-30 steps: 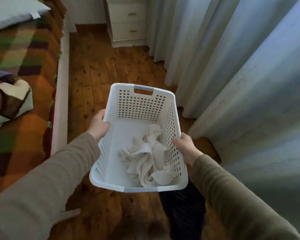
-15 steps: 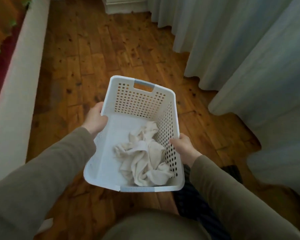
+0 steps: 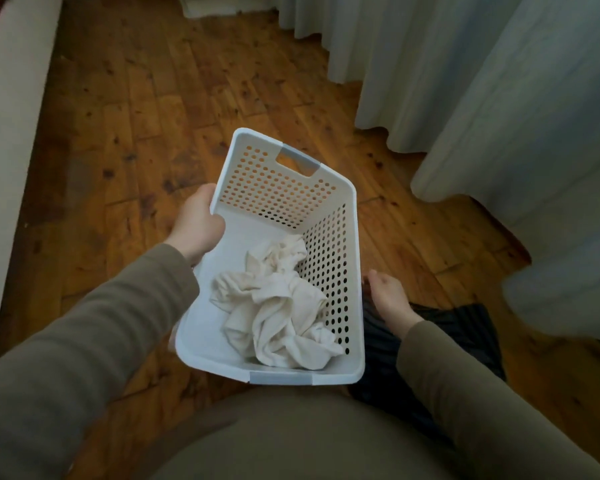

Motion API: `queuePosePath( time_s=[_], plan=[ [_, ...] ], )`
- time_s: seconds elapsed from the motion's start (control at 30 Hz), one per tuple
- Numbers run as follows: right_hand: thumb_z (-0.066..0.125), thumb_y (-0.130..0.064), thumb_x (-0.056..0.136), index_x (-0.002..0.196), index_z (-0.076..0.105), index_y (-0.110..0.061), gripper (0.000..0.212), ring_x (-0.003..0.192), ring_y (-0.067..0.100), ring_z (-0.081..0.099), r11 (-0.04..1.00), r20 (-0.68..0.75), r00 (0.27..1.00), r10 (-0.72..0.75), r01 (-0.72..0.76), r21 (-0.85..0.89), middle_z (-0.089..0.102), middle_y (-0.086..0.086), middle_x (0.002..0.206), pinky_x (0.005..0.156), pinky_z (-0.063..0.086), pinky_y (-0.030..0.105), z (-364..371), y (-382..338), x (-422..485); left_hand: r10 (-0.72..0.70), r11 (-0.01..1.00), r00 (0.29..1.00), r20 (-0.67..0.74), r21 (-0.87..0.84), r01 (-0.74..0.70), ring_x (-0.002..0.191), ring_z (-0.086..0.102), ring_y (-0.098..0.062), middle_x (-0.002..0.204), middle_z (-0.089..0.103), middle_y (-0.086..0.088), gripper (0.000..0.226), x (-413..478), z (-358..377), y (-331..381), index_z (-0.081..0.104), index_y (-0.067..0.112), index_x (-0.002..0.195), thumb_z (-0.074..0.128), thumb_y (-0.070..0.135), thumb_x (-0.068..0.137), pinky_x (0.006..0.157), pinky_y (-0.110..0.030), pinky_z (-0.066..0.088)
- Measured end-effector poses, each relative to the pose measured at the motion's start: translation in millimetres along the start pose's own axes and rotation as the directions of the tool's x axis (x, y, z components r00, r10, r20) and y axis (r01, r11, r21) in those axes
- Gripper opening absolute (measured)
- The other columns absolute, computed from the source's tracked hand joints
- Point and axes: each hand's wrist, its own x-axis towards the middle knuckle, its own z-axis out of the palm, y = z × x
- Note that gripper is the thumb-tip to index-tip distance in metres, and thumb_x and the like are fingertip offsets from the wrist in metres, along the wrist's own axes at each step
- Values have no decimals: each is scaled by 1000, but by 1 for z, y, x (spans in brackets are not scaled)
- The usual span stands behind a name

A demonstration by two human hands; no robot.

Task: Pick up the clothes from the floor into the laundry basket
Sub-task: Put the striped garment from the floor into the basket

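Dark striped garment lies on the wooden floor just right of the laundry basket, partly hidden under it. Likely soft, light, limp; bunch a fold from the top. Right hand hovers above it, grip spread, holding nothing. Left hand has its grip wrapped around the basket's left rim, carrying it tilted off the floor. Cream cloth sits crumpled inside. Beyond: curtains hang near on the right and might snag; bed edge on the left, well apart.
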Motion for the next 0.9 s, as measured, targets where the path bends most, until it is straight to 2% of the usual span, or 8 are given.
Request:
queuePosePath(
  time_s=[0.07, 0.13, 0.23, 0.33, 0.53, 0.6, 0.73, 0.9],
  plan=[
    [41, -27, 95, 119, 55, -3, 36, 104, 34, 57, 933, -103, 991, -81, 39, -358, 61, 19, 115, 90, 46, 39, -11, 25, 1, 23, 1000, 1000, -1, 2, -23, 99, 51, -19, 125, 56, -8, 49, -1, 4, 0, 44, 14, 133, 43, -7, 90, 69, -26, 45],
    [51, -38, 89, 134, 41, -12, 53, 124, 38, 44, 784, -83, 996, 32, -76, -616, 46, 20, 136, 103, 38, 48, -20, 51, 0, 52, 998, 999, -4, 27, -52, 97, 49, -17, 116, 53, -1, 49, -3, 10, 1, 44, 14, 134, 42, -7, 89, 59, -14, 39],
    [65, -51, 76, 148, 11, -21, 94, 139, 44, 15, 690, -75, 958, 277, -253, -678, 9, 19, 155, 111, 24, 57, -23, 80, -4, 90, 993, 996, -18, 73, -89, 96, 48, -14, 109, 51, 4, 51, -4, 17, 3, 45, 15, 133, 39, -9, 88, 55, -8, 34],
    [72, -46, 72, 149, -8, -19, 114, 141, 43, 11, 699, -34, 945, 326, -265, -664, -6, 20, 156, 112, 25, 54, -14, 110, -5, 110, 991, 994, -25, 85, -107, 94, 49, -14, 118, 57, -2, 52, -5, 23, 4, 45, 17, 133, 39, -7, 88, 55, -9, 34],
    [55, -22, 88, 149, -3, -21, 84, 128, 32, 37, 558, -102, 989, 105, -144, -817, 27, 18, 147, 100, 43, 40, -16, 157, -8, 149, 984, 988, -32, 106, -144, 96, 50, -15, 125, 58, -7, 52, -8, 30, 7, 46, 19, 133, 38, -6, 88, 59, -12, 36],
    [45, -12, 90, 147, 19, -15, 62, 116, 33, 50, 699, -172, 984, 38, -149, -700, 45, 20, 134, 95, 45, 37, -23, 158, -10, 152, 983, 988, -31, 107, -148, 96, 49, -15, 124, 58, -5, 51, -10, 31, 7, 45, 20, 134, 40, -5, 90, 60, -12, 37],
    [48, -7, 89, 132, 48, -5, 43, 115, 39, 52, 985, -324, 945, 41, -92, -144, 57, 23, 126, 98, 41, 39, -55, 126, -10, 154, 984, 988, -30, 100, -150, 97, 49, -16, 128, 57, -8, 50, -11, 32, 7, 44, 20, 135, 41, -5, 91, 69, -22, 41],
    [50, -6, 89, 126, 53, -7, 37, 114, 37, 53, 874, -337, 926, 173, 14, 486, 55, 20, 127, 101, 43, 47, -87, 58, -11, 163, 979, 985, -61, 137, -154, 104, 53, -21, 130, 57, -11, 53, -10, 38, 10, 45, 17, 135, 38, -8, 89, 79, -27, 41]
  ],
)
